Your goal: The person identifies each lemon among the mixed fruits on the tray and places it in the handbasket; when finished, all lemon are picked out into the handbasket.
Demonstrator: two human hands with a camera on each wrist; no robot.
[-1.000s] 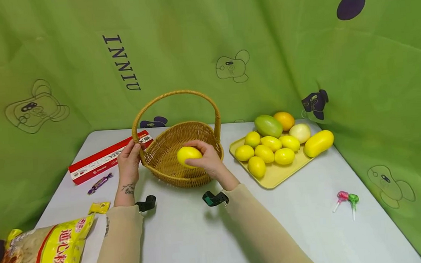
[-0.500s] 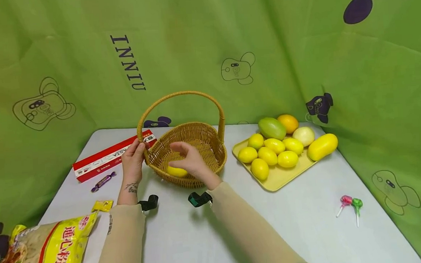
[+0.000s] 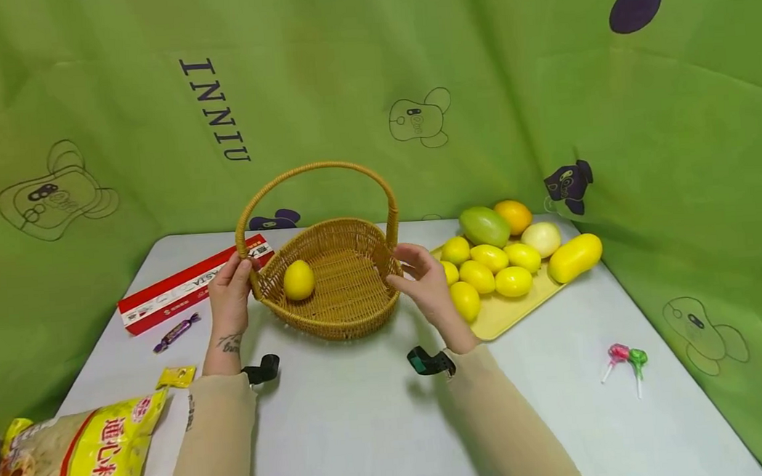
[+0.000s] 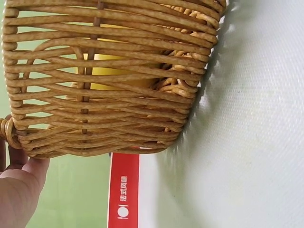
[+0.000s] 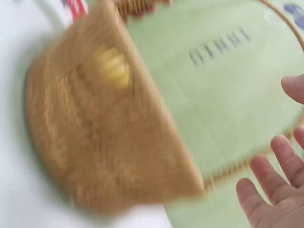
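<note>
A woven wicker basket with a tall arched handle stands on the table, and a lemon lies inside near its left wall. My left hand grips the foot of the handle at the basket's left rim; in the left wrist view only part of that hand shows, with the lemon partly visible through the weave. Beside the right rim is my right hand, its fingers spread and nothing held. In the right wrist view, the basket is blurred and the right hand's fingers are extended near the handle.
To the right, a yellow tray bears several lemons and larger fruits, including a green one. Two lollipops lie at far right. A red pasta box, a purple candy, a yellow packet and a macaroni bag are left.
My right hand has let go of the lemon inside the basket and moved right to the basket's right rim. The lemon now sits against the left wall. My left hand keeps its grip.
</note>
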